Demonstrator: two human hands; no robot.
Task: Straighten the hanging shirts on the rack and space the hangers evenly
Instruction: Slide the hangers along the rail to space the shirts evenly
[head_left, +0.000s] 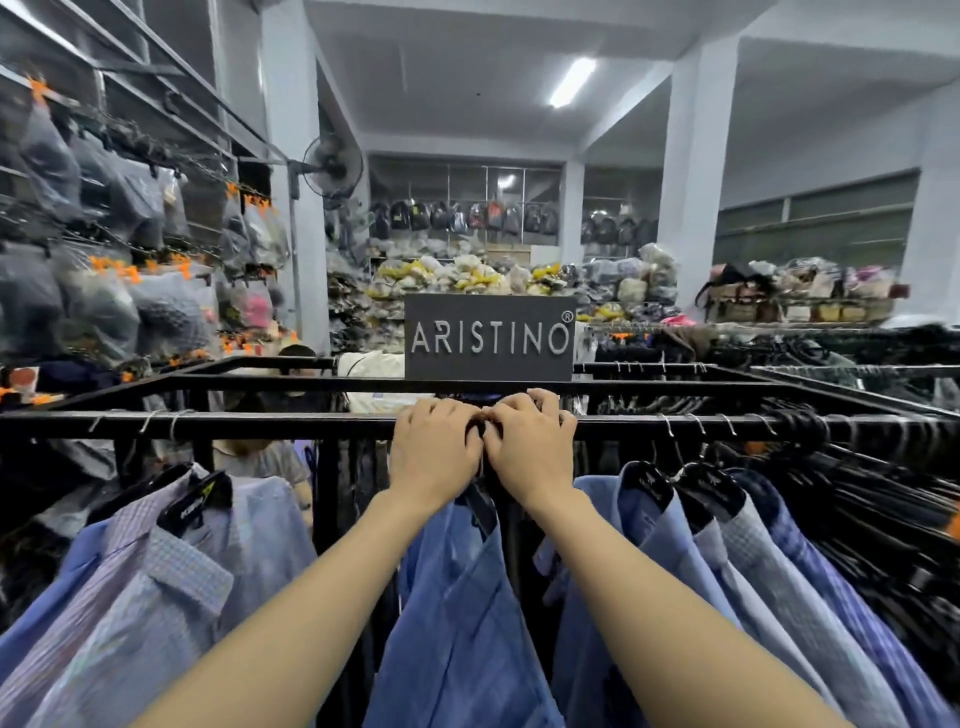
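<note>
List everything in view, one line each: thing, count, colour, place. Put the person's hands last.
Rack rail: one, black, across the middle.
Middle shirt: one, blue, hanging below the hands.
Left shirts: a few, pale blue and lilac check, left of the arms.
Right shirts: several, light to mid blue, right of the arms.
Empty hangers: many, black, bunched at the far right.
Brand sign: one, dark grey with pale letters, behind the rail.
Wall fan: one, black, on the left pillar.
Bagged goods: many, mixed colours, at the back.
Left hand: at the rail, fingers curled.
Right hand: beside it, fingers curled.
</note>
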